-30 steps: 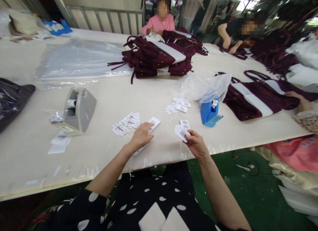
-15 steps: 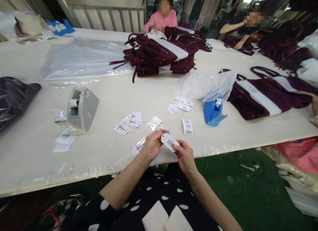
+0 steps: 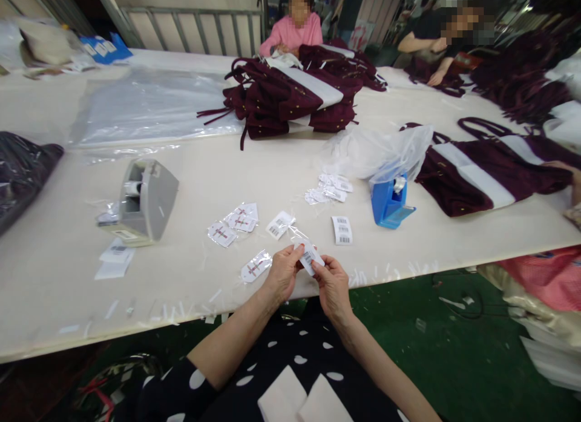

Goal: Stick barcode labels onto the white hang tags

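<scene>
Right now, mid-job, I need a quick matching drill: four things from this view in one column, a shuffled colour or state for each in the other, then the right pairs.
Things:
1. Left tape dispenser
2. Right tape dispenser
3. Barcode tag
4. Strapped pile across the table

Colour or state:
A. Blue
B. Held between left hand and right hand
C. Maroon with white bands
D. Grey

Pairs: 1-D, 2-A, 3-B, 4-C

Grey dispenser [image 3: 160, 204]: is standing near left.
Blue dispenser [image 3: 385, 205]: is standing at right.
Maroon bag pile [image 3: 281, 100]: is lying far, at centre.
Clear plastic sheeting [image 3: 149, 110]: is lying flat, far left.
</scene>
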### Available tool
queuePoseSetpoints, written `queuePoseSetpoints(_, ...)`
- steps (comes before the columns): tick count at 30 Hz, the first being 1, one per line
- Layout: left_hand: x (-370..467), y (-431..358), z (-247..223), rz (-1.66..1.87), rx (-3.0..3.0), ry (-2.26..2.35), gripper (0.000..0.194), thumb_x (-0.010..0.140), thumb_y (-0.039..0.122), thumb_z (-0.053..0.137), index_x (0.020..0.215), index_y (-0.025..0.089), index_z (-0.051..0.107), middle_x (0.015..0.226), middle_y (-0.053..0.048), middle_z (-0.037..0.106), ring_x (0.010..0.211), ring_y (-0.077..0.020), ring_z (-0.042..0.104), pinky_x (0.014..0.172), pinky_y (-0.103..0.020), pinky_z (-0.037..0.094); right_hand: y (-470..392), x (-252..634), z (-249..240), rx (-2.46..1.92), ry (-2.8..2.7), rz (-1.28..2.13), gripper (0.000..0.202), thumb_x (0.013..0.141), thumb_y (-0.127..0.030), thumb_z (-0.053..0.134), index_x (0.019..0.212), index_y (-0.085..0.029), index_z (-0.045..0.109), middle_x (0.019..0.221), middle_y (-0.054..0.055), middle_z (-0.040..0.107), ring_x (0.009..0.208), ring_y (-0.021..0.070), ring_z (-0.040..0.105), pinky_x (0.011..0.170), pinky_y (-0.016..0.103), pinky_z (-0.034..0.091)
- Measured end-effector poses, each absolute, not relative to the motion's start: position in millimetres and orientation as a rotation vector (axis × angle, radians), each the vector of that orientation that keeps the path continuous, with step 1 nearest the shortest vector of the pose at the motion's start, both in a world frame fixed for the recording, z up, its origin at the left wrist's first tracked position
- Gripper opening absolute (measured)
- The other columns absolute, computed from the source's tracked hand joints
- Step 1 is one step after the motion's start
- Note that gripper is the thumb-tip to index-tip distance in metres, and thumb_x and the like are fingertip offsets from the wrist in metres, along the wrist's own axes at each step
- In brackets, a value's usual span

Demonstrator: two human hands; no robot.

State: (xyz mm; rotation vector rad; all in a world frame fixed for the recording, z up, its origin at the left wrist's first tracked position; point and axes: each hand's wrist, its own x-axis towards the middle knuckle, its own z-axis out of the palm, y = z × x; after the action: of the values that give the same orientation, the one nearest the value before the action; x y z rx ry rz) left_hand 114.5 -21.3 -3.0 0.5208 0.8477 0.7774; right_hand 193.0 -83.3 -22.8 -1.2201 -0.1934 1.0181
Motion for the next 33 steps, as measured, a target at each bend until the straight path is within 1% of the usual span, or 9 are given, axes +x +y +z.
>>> queuePoseSetpoints(6, 118.7, -29.1, -11.4, 0.781, 0.546, 0.859, 0.027, 0.061, 0.033, 0.072, 0.076, 0.010, 0.069, 0.073, -0.007, 0.068, 0.068, -0.0141, 0.059, 0.070, -0.026, 0.045, -79.8, 191.2, -22.5, -1.182, -0.159, 1.045, 0.030, 0.057, -0.025, 0.075, 0.081, -0.018, 0.059, 0.075, -0.002, 0.064, 0.063, 0.0099, 0.057, 0.060, 0.024, 0.044)
queuePoseSetpoints(9, 115.1, -23.2, -9.8, 0.799, 0.558, 0.879, 0.027, 0.062, 0.033, 0.071, 0.075, 0.010, 0.069, 0.073, -0.007, 0.068, 0.070, -0.0145, 0.059, 0.069, -0.026, 0.045, -84.7, 192.2, -23.1, -1.248, -0.207, 1.070, 0.027, 0.060, -0.026, 0.073, 0.082, -0.018, 0.059, 0.069, -0.003, 0.063, 0.060, 0.0089, 0.056, 0.055, 0.021, 0.042)
queuePoseSetpoints(16, 111.9, -25.2, -9.8, 0.735, 0.671, 0.924, 0.032, 0.063, 0.038, 0.069, 0.075, 0.008, 0.069, 0.066, -0.007, 0.066, 0.058, -0.0127, 0.055, 0.055, -0.023, 0.041, -91.4, 188.8, -22.7, -1.292, -0.353, 1.160, 0.022, 0.064, -0.032, 0.070, 0.076, -0.017, 0.059, 0.063, -0.001, 0.063, 0.056, 0.0108, 0.056, 0.055, 0.023, 0.041)
queuePoseSetpoints(20, 105.6, -28.6, -12.4, 0.699, 0.765, 0.917, 0.032, 0.064, 0.038, 0.068, 0.079, 0.009, 0.070, 0.072, -0.007, 0.069, 0.068, -0.0165, 0.059, 0.068, -0.028, 0.045, -88.5, 209.3, -18.7, -1.465, -0.477, 0.930, 0.026, 0.066, -0.036, 0.067, 0.084, -0.018, 0.061, 0.070, -0.002, 0.061, 0.062, 0.0114, 0.054, 0.056, 0.023, 0.040)
queuePoseSetpoints(22, 100.9, -29.1, -11.7, 0.652, 0.828, 0.905, 0.032, 0.064, 0.038, 0.068, 0.081, 0.011, 0.071, 0.077, -0.007, 0.070, 0.075, -0.0182, 0.061, 0.075, -0.029, 0.044, -82.9, 222.8, -12.8, -1.487, -0.532, 0.834, 0.028, 0.067, -0.037, 0.067, 0.088, -0.019, 0.062, 0.076, -0.001, 0.062, 0.069, 0.0124, 0.055, 0.063, 0.025, 0.042)
queuePoseSetpoints(24, 97.3, -30.1, -10.2, 0.598, 0.872, 0.884, 0.031, 0.065, 0.038, 0.067, 0.080, 0.011, 0.071, 0.077, -0.006, 0.070, 0.078, -0.0190, 0.061, 0.079, -0.029, 0.043, -74.8, 232.3, -5.3, -1.458, -0.605, 0.858, 0.029, 0.066, -0.037, 0.068, 0.089, -0.020, 0.063, 0.080, -0.001, 0.063, 0.075, 0.0133, 0.056, 0.070, 0.027, 0.043)
queuePoseSetpoints(27, 94.4, -33.5, -8.1, 0.539, 0.911, 0.860, 0.033, 0.067, 0.040, 0.066, 0.080, 0.011, 0.071, 0.073, -0.006, 0.070, 0.076, -0.0196, 0.061, 0.077, -0.029, 0.043, -62.4, 236.1, 3.2, -1.400, -0.671, 0.902, 0.025, 0.064, -0.034, 0.070, 0.084, -0.020, 0.065, 0.078, -0.001, 0.064, 0.074, 0.0133, 0.056, 0.073, 0.028, 0.043)
queuePoseSetpoints(30, 92.5, -37.0, -7.2, 0.489, 0.955, 0.868, 0.034, 0.067, 0.041, 0.065, 0.080, 0.011, 0.071, 0.072, -0.005, 0.069, 0.073, -0.0192, 0.061, 0.073, -0.028, 0.043, -54.8, 234.5, 4.8, -1.410, -0.720, 0.846, 0.017, 0.066, -0.034, 0.068, 0.073, -0.019, 0.065, 0.066, -0.003, 0.061, 0.065, 0.0113, 0.052, 0.066, 0.026, 0.041)
queuePoseSetpoints(33, 90.1, -38.6, -7.5, 0.444, 0.957, 0.879, 0.033, 0.066, 0.041, 0.065, 0.078, 0.011, 0.071, 0.072, -0.005, 0.069, 0.070, -0.0177, 0.060, 0.069, -0.027, 0.042, -52.1, 236.1, 3.2, -1.436, -0.783, 0.799, 0.016, 0.068, -0.035, 0.066, 0.071, -0.019, 0.064, 0.061, -0.004, 0.057, 0.060, 0.0101, 0.049, 0.063, 0.025, 0.038)
